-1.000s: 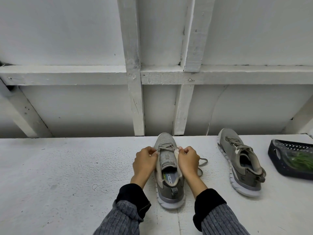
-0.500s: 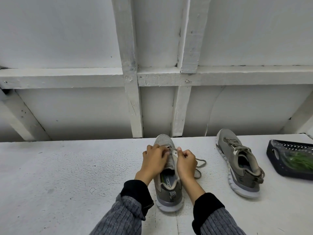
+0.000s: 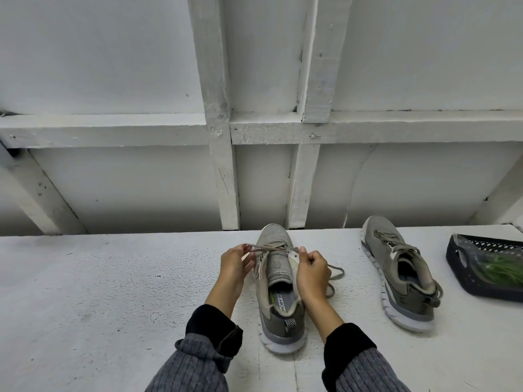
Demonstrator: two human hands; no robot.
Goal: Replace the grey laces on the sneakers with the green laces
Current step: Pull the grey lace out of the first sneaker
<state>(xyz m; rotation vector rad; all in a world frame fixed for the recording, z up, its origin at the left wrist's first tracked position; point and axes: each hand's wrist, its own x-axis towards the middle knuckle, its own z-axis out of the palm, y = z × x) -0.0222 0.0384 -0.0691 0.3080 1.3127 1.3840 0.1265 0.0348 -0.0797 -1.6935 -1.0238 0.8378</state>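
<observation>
A grey sneaker [image 3: 278,281] stands in front of me on the white table, toe pointing away. My left hand [image 3: 233,265] pinches its grey lace [image 3: 264,248] and draws a loop out to the left across the upper eyelets. My right hand [image 3: 312,274] grips the sneaker's right edge near the eyelets, with the lace's loose end [image 3: 335,274] lying on the table beside it. A second grey sneaker [image 3: 396,267], still laced in grey, lies to the right. Green laces [image 3: 501,268] sit in a clear bag inside a dark basket [image 3: 464,278].
The white table [image 3: 113,292] runs up to a white wall with wooden battens [image 3: 223,179] close behind the sneakers. The basket stands at the far right edge of the view.
My left hand has moved left off the tongue, pulling a length of grey lace out sideways. My right hand has stayed on the sneaker's right side.
</observation>
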